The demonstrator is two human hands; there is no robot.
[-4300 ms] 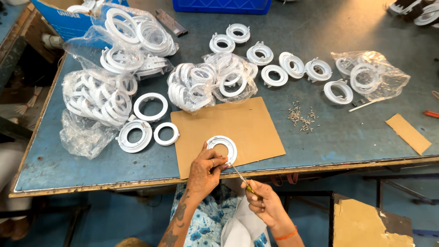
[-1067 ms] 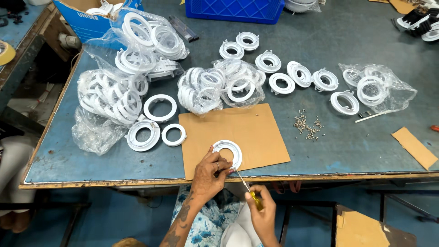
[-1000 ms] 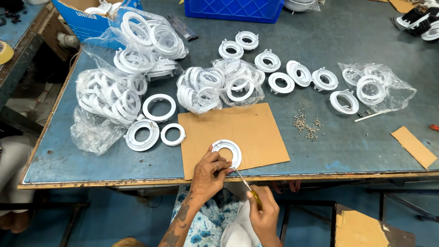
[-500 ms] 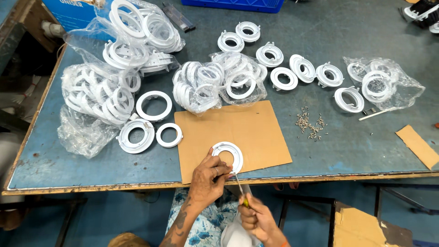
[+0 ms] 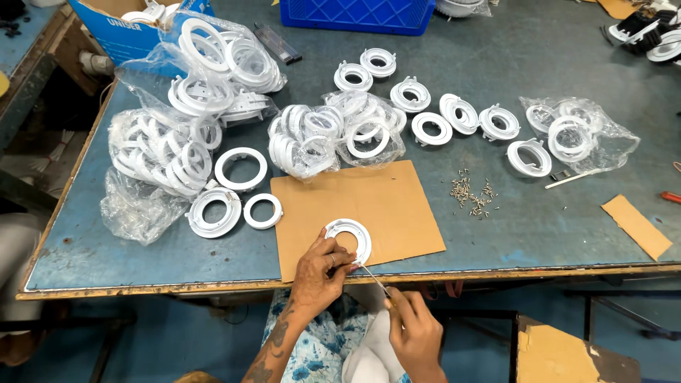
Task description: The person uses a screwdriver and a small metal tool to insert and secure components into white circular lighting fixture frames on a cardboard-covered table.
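a blue cardboard box with white letters sits at the far left corner of the table, and a blue plastic crate stands at the far edge in the middle. three clear plastic bags full of white rings lie on the left and middle: one big bag at the left, one bag behind it, and one bag just behind the brown cardboard sheet. a smaller clear bag with a few rings lies on the right. loose white rings lie in a row between the bags. a little heap of small screws lies right of the cardboard sheet, and a small brown cardboard scrap lies near the right edge.

the white ring being worked on lies flat on the near edge of the cardboard sheet. the left hand pinches its near rim with the fingers closed on it. the right hand is closed around a screwdriver, and the thin tip touches the ring's near rim. nothing stands between the hands and the ring.
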